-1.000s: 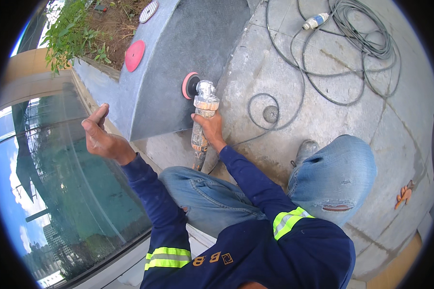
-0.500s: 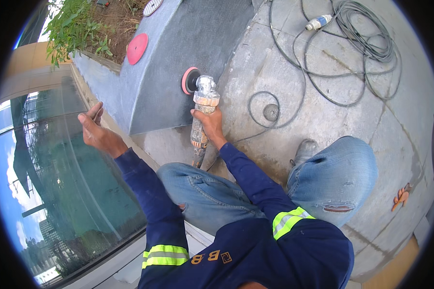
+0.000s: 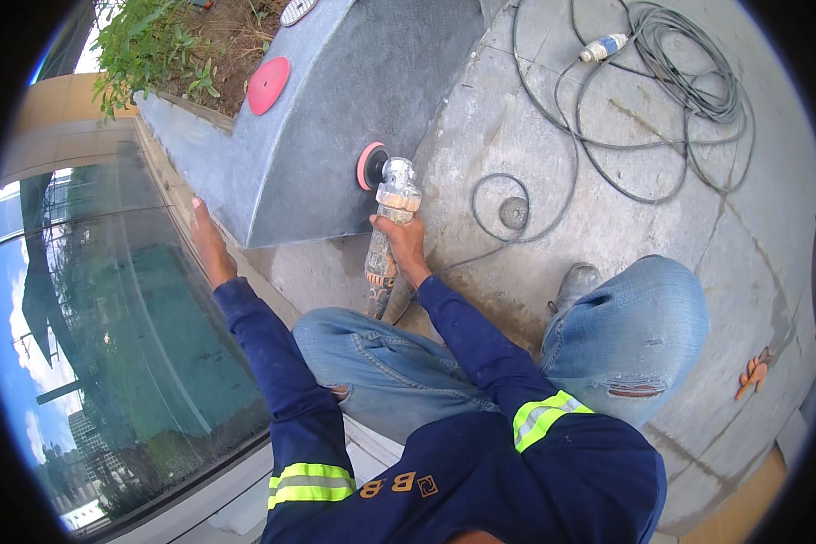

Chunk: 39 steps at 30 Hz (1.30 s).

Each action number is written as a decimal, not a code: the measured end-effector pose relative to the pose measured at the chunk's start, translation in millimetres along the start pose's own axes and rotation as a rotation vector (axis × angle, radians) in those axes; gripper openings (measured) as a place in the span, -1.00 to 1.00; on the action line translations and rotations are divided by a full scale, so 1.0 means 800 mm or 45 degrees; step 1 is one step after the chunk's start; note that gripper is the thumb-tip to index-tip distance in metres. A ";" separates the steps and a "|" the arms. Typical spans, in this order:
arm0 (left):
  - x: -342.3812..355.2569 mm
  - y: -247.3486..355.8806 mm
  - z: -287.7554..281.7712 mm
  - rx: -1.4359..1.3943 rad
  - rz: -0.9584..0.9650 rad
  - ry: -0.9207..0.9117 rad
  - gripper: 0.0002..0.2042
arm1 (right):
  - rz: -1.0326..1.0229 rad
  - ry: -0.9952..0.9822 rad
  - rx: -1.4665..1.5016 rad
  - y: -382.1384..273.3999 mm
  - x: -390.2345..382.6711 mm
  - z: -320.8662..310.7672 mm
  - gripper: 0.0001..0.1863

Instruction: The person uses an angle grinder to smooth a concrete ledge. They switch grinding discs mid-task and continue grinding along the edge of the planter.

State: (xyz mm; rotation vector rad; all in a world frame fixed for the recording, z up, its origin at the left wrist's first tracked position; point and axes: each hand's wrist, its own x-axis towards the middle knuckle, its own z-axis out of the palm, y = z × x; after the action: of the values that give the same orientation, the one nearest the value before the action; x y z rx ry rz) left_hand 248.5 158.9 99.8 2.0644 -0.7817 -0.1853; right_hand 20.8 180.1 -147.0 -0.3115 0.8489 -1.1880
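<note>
My right hand is wrapped round the body of a worn, dusty angle grinder. A pink-edged polishing pad is fitted to the grinder's head and stands on edge by the grey sloped wall face; whether it touches the wall I cannot tell. The grinder's tail points down toward my knee. My left hand is raised near the lower left corner of that wall, with fingers stretched upward, seen nearly edge-on, and holding nothing.
A pink disc lies on the wall's ledge, beside a perforated disc and plants. Coiled grey cable with a blue-and-white connector spreads over the concrete. A round grey disc and an orange glove-like object lie there. Glass stands at left.
My left hand has moved right and slightly down, and its bent, bunched fingers have straightened. My right hand and the grinder have shifted a little right and nearer to me.
</note>
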 end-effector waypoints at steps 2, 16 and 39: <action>-0.015 0.020 -0.003 -0.022 0.011 -0.032 -0.13 | -0.014 0.007 0.018 -0.001 -0.002 0.002 -0.53; 0.012 -0.029 0.027 0.071 -0.029 -0.186 0.00 | 0.093 0.025 0.043 0.007 -0.006 -0.008 -0.51; -0.001 -0.017 0.041 0.110 0.024 -0.108 -0.05 | 0.039 0.220 0.328 0.006 0.084 0.005 -0.55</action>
State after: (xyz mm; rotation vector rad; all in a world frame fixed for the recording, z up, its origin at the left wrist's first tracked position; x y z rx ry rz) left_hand 240.8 141.4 69.6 2.1412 -0.8740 -0.2339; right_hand 35.1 120.4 -175.5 0.0150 0.8349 -1.2923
